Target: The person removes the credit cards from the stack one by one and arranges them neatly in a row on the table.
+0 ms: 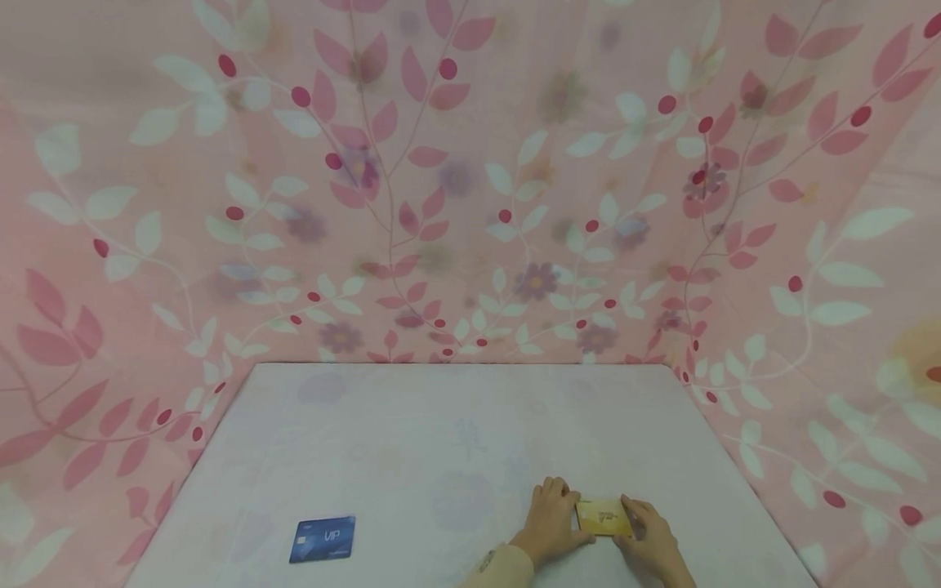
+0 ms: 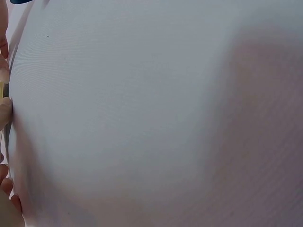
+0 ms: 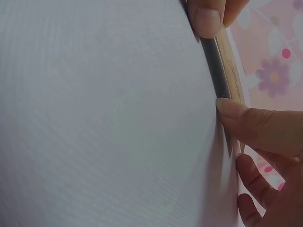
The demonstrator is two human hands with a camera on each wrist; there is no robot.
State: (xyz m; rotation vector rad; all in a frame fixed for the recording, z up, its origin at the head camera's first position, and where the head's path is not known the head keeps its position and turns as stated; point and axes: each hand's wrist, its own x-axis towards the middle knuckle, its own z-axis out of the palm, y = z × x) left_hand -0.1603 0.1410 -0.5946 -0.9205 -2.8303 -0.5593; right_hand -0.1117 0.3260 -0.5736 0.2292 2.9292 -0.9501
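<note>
A gold-yellow card (image 1: 604, 518) with dark script on its face lies between my hands at the right front of the table. My left hand (image 1: 550, 523) pinches its left end, thumb at the near corner and fingers at the far one. At the opposite end, my right hand (image 1: 653, 535) grips the card the same way. Seen edge-on in the right wrist view, the card (image 3: 229, 66) has a dark strip below its near edge, with a thumb (image 3: 255, 123) against it. Only slivers of both hands show at the left border of the left wrist view.
A blue card (image 1: 322, 539) printed "VIP" lies flat on the white-covered table (image 1: 382, 457), well to the left of my hands. Pink floral fabric (image 1: 470, 204) rises behind the table and along both sides.
</note>
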